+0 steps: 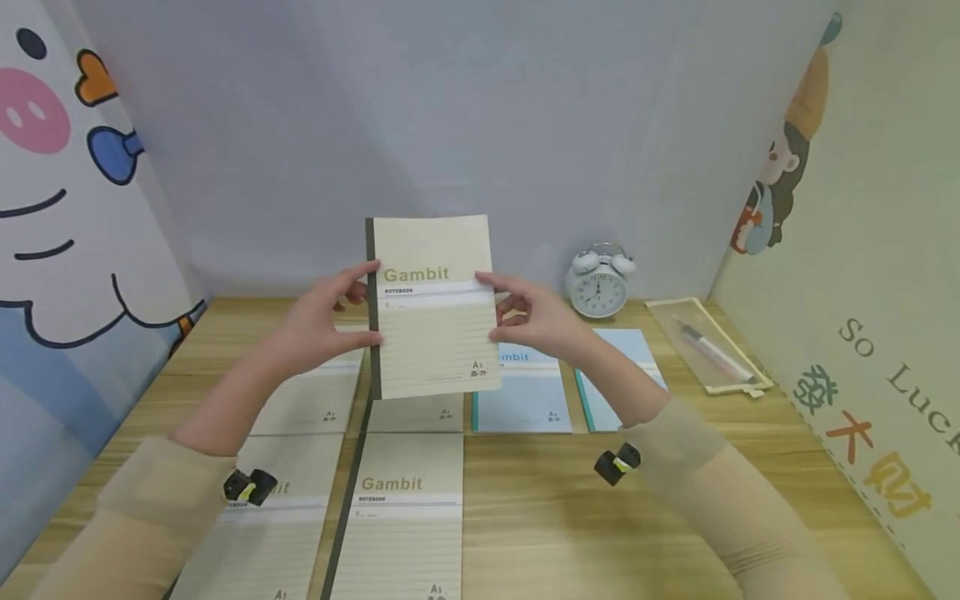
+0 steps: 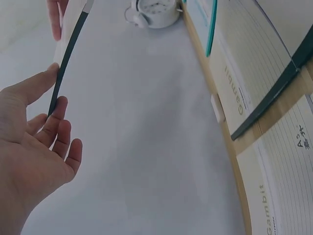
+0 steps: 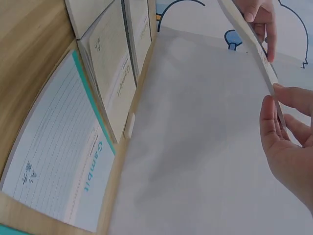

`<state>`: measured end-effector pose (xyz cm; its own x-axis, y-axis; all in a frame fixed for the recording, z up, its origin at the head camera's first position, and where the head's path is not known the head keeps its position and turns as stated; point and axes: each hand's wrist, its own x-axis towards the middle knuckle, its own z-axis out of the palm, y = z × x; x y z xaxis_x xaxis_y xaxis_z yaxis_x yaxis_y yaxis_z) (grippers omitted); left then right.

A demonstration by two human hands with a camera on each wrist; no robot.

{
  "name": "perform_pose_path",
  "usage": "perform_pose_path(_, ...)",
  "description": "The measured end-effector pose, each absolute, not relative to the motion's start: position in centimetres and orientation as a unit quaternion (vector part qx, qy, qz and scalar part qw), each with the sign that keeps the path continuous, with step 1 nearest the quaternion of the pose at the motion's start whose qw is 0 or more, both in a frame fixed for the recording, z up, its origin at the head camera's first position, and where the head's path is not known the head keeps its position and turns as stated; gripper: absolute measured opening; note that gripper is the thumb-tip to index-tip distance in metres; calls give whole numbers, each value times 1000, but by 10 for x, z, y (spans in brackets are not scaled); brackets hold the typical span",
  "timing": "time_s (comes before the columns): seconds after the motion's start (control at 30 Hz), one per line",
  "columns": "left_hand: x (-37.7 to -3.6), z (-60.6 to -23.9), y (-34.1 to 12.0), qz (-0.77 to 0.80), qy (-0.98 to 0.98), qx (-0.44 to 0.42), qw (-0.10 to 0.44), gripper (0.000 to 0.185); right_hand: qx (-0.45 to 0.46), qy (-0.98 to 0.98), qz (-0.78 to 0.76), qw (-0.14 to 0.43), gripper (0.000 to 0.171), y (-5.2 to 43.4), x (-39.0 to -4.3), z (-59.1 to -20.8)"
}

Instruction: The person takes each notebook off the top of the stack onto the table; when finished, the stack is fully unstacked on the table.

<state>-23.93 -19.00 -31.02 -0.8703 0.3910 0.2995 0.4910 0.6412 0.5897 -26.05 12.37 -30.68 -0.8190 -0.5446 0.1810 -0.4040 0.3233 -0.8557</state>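
A cream notebook [image 1: 435,333] with a dark spine and the word Gambit on its cover is held up in front of me, its cover facing me. My left hand [image 1: 318,325] pinches its spine edge between thumb and fingers. On the opposite edge, my right hand [image 1: 540,315] grips it the same way. The left wrist view shows the dark spine [image 2: 71,51] almost edge-on in the left fingers. Below and behind the raised notebook lies another cream notebook [image 1: 416,414], partly hidden by it.
More cream notebooks [image 1: 397,533] lie in rows on the wooden table [image 1: 570,517]. Two blue notebooks [image 1: 521,400] lie right of centre, one partly behind the right arm. A white alarm clock [image 1: 598,287] and a zip pouch [image 1: 708,346] with pens stand or lie toward the back right.
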Motion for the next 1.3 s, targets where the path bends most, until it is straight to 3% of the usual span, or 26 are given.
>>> perform_pose_path(0.47,-200,-330,-130,-366,-897,-242,54,90,-288,825,-483,59,76,181,-214,-326)
perform_pose_path(0.83,-174,-373,-92,-361,-901,-241,-15,89,-270,880,-389,38,71,213,-179,-365)
perform_pose_path(1.3,-151,-417,-71,-312,-911,-256,-86,87,-255,909,-305,127,82,224,-150,-407)
